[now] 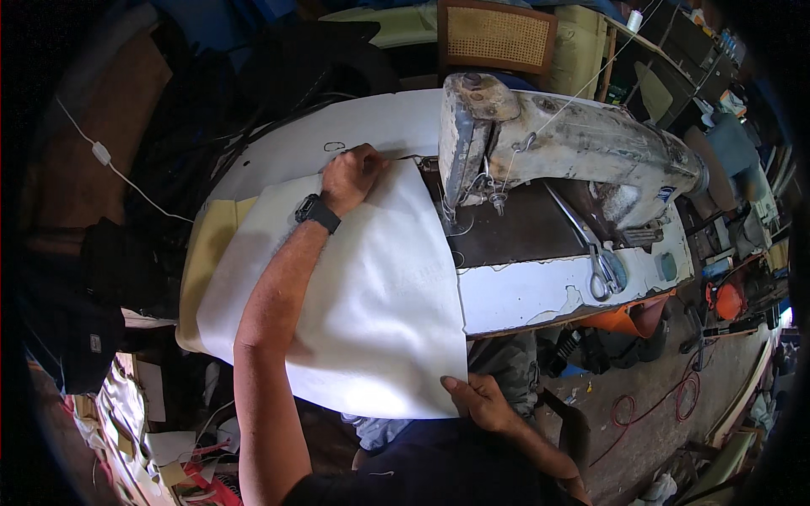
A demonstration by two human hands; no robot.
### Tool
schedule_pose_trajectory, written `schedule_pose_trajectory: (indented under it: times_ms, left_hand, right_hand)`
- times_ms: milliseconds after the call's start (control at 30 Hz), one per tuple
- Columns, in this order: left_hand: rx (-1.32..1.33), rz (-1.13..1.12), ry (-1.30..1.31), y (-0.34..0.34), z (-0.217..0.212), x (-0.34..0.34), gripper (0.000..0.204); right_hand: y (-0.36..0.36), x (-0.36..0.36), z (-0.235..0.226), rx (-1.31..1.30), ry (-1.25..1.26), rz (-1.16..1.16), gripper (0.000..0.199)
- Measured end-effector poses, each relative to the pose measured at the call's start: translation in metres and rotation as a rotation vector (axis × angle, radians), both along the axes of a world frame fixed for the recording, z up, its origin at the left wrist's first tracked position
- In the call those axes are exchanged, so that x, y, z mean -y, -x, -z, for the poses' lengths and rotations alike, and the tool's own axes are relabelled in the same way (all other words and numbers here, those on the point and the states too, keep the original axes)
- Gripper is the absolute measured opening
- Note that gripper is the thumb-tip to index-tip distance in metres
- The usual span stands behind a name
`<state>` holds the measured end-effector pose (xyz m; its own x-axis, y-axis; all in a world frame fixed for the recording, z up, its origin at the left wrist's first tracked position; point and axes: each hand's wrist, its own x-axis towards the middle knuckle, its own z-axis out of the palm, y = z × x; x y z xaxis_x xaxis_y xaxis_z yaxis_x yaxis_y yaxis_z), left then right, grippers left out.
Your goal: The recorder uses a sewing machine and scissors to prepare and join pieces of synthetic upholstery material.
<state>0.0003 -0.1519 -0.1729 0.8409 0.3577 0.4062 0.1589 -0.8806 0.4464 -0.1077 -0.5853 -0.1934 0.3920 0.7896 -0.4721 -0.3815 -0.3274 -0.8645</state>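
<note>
White and softly rippled, the broad, smooth, flexible sheet [371, 295] lies on the left part of the chipped white sewing table [523, 295] and hangs toward your lap, its right edge just beside the needle end of the worn, off-white metal sewing machine [574, 139]. Your left hand [350, 179] is curled at the far edge, fingertips bunched; whether they pinch or merely press, I cannot tell. Your right hand [483, 402] appears to grasp the near right corner, thumb on top.

You look to be at an early stage, in my judgement: the fine white thread [582, 91] is strung to the machine, so threading seems done, yet no seam shows along the sheet's right edge (small stitches could escape this view). That edge seems left to sew. A pale-yellow flexible piece [202, 261] shows beneath your sheet's left side; any join is hidden. Your silver metal scissors [600, 274] rest apart from both hands.
</note>
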Motion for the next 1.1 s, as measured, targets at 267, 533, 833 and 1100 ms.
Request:
schedule_pose_trajectory:
  times_ms: [267, 533, 833, 1100]
  left_hand:
    - [0.042, -0.011, -0.016, 0.0, 0.006, -0.001, 0.024]
    - [-0.024, -0.05, -0.126, -0.002, 0.002, -0.002, 0.028]
    - [0.036, 0.096, -0.058, 0.028, 0.002, 0.041, 0.021]
    - [0.001, 0.275, -0.004, 0.059, -0.007, 0.102, 0.016]
  right_hand:
    - [-0.008, 0.001, 0.014, -0.064, 0.082, -0.075, 0.045]
    - [-0.017, -0.028, 0.041, 0.298, -0.291, 0.456, 0.034]
    - [-0.004, 0.011, 0.033, 0.079, -0.226, -0.276, 0.021]
    - [-0.017, 0.006, 0.081, -0.244, -0.443, -0.06, 0.092]
